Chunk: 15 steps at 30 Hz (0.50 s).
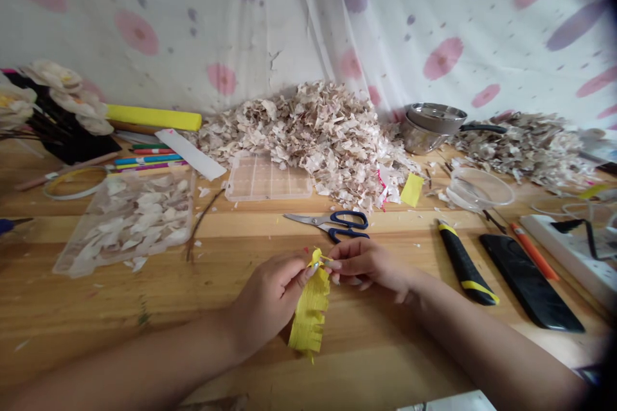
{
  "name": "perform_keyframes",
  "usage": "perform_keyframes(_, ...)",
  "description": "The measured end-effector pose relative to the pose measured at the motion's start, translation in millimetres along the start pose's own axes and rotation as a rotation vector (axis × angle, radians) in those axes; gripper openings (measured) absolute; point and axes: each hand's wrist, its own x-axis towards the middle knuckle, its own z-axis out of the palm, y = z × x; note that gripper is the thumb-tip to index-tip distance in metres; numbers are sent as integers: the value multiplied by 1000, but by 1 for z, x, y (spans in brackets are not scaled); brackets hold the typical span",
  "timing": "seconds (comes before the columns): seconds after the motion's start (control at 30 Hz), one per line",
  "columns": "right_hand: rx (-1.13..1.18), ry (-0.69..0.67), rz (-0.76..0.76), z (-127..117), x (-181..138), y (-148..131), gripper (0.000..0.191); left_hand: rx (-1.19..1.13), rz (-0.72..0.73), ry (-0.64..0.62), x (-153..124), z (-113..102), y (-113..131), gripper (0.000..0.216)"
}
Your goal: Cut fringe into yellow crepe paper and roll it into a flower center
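Observation:
My left hand (270,298) and my right hand (369,265) meet over the wooden table (144,308), both pinching the top end of a strip of yellow fringed crepe paper (310,311). The strip hangs down between them, its cut fringe loose at the bottom. Blue-handled scissors (332,223) lie just beyond my hands, touching neither.
A big heap of pale paper petals (318,135) sits at the back, a second heap (525,144) to the right. A clear compartment box (267,178), a bag of petals (128,218), markers (147,159), a yellow roll (154,117), metal pot (431,125), plastic bowl (479,189), utility knife (465,264) and black phone (530,282) lie around.

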Motion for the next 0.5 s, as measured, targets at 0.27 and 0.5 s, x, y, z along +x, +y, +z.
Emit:
perform_keyframes(0.27,356,-119,188,2,1,0,20,79,99,25,-2,0,-2,26)
perform_keyframes(0.5,-30,100,-120,7,1,2,24,-162,-144,-12,-3,3,-4,21)
